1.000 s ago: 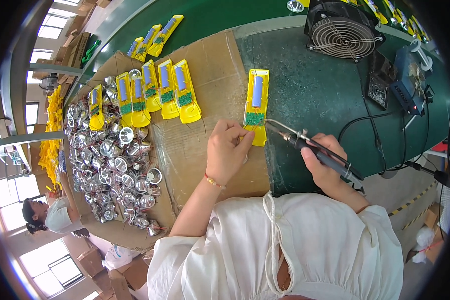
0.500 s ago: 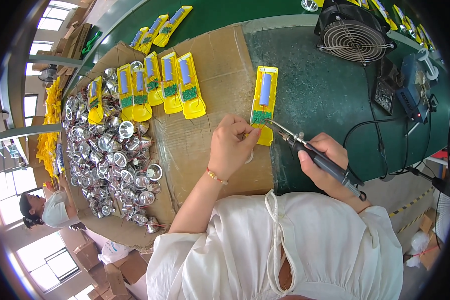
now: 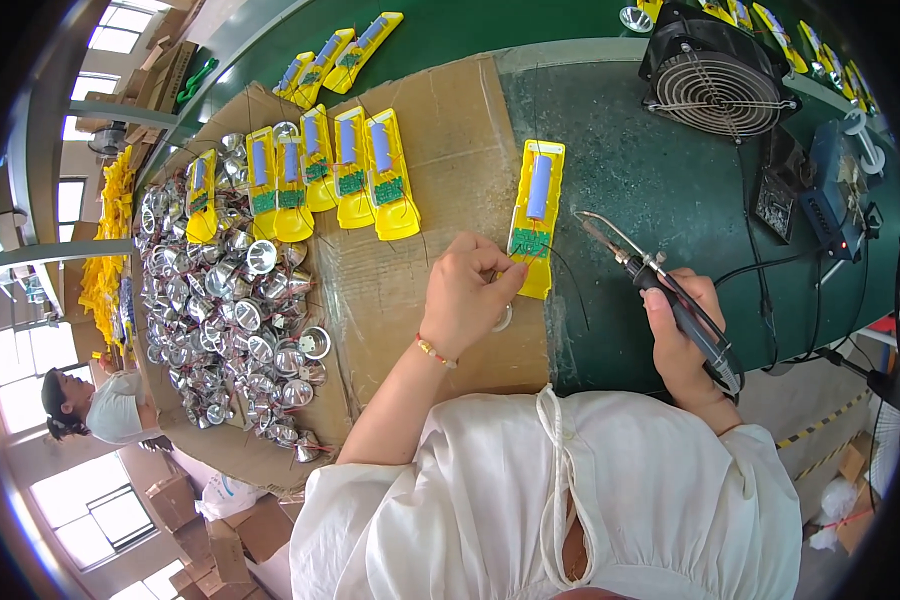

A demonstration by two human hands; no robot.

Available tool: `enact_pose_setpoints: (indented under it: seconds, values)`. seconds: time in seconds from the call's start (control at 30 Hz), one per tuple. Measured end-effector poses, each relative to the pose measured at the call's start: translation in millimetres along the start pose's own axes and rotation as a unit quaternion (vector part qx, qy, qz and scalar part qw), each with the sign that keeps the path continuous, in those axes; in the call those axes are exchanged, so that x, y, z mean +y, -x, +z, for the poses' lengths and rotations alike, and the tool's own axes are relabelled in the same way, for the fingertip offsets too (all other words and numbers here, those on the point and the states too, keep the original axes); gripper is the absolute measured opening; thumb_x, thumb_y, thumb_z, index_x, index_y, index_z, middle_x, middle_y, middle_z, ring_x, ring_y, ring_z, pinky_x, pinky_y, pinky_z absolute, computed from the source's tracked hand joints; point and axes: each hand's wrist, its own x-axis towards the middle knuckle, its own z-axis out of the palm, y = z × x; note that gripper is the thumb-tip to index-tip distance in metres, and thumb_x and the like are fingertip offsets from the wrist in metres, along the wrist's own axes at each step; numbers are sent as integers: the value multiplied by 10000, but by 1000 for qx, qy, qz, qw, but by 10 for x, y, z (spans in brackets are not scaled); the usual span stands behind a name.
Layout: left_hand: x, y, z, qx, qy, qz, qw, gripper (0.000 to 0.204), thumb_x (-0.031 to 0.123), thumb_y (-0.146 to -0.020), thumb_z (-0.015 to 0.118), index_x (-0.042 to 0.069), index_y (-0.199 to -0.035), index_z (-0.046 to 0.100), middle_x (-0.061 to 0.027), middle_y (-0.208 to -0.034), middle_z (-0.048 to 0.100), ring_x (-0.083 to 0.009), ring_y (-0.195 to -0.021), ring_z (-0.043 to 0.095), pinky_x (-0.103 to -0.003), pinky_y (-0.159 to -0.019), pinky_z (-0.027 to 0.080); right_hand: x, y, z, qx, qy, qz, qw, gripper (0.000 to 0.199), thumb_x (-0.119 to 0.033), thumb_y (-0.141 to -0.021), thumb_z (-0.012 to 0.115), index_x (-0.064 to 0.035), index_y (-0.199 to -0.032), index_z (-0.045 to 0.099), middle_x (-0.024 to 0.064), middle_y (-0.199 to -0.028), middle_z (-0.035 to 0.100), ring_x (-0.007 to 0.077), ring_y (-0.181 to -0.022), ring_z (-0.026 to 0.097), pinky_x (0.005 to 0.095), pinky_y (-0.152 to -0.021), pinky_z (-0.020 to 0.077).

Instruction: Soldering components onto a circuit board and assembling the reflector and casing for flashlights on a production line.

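Note:
A yellow plastic housing (image 3: 538, 280) lies on the bench in front of me, holding a blue cylindrical battery (image 3: 539, 188) and a green circuit board (image 3: 530, 242). At the board's lower edge my left hand (image 3: 472, 283) is closed in a pinch; what lies between the fingertips is too small to tell. Part of a pale round rim (image 3: 504, 318) shows under that hand, the rest hidden. My right hand (image 3: 682, 325) grips a soldering iron (image 3: 675, 305) with a thin metal tube along it. Its tip is right of the housing, apart from the board. A dark wire (image 3: 576, 285) curves off the board.
Silver reflector cups (image 3: 240, 320) with wires are heaped on cardboard (image 3: 450, 130) at left. Several similar yellow housings (image 3: 390, 185) lie beside and on them. At far right stand a black fan (image 3: 715, 85), a blue soldering station (image 3: 832, 195) and cables. Another person (image 3: 110, 405) is at far left.
The soldering iron has moved right, and its tip has come away from the circuit board. My left hand stays pinched by the board. The whole view has shifted slightly.

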Motion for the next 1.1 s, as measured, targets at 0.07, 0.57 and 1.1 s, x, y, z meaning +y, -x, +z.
enact_pose_setpoints:
  seconds: [0.07,0.57,1.1]
  values:
    - [9,-6,-1,-1,-1,-1,1000,112,136,-716,689,25,-730,679,-76,-787,563,-176,-629,546,-295,-567,434,73,-11,-8,12,-3,-1,1000,187,-89,-819,641,-1,-905,500,69,-776,567,89,-635,511,226,-564,422]
    - [56,-191,-110,-74,-155,4,985,166,190,-740,607,39,-718,671,-112,-599,625,-215,-524,615,-320,-547,503,196,-166,-84,69,-61,51,995,171,-91,-819,613,22,-885,504,84,-757,561,112,-654,552,224,-603,441]
    - [396,-760,-627,118,-590,-48,797,341,415,-775,584,84,-714,638,-120,-625,629,-273,-573,631,-393,-524,503,269,-74,-61,79,-51,77,993,175,-105,-776,686,-11,-845,556,27,-716,576,70,-629,519,216,-559,430]
